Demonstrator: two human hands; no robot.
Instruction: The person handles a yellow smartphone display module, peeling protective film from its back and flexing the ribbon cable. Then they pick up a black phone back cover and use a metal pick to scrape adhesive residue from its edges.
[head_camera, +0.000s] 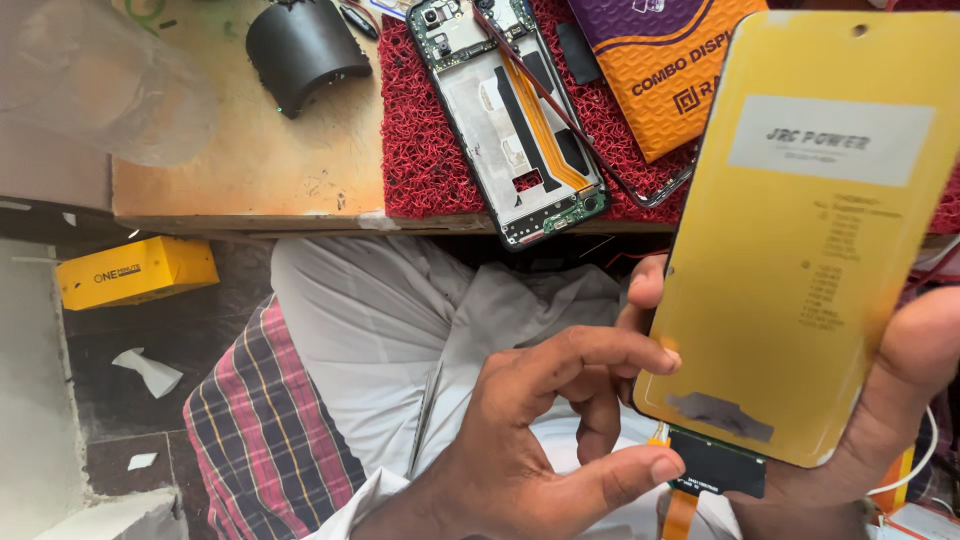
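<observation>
I hold the replacement phone display panel (800, 240) upright in my right hand (900, 400), yellow backing film toward me. My right thumb presses on the panel's right edge, and the other fingers wrap behind it, so the hand is closed around the panel. A white label sits on the upper part of the film, and a grey strip of tape lies near its lower edge.

My left hand (540, 440) is just left of and below the panel. Its index fingertip (665, 355) touches the panel's lower left edge. The thumb (650, 468) lies just beside the black connector board (718, 468) that hangs from the panel's bottom edge; I cannot tell whether it makes contact. The fingers are curled and narrowly spread; the hand grips nothing. An orange flex cable (680, 512) runs down from the board, below my left thumb.

Beyond my left hand, an opened phone frame (510, 120) lies face up on a red mat (425, 150) on the wooden bench (250, 150), well apart from both hands. An orange and purple box (665, 75) rests on the mat behind the panel's upper left corner. A black curved part (300, 50) lies on the bench, far left of the frame. A yellow box (135, 272) sits on the floor, far left of my left hand.
</observation>
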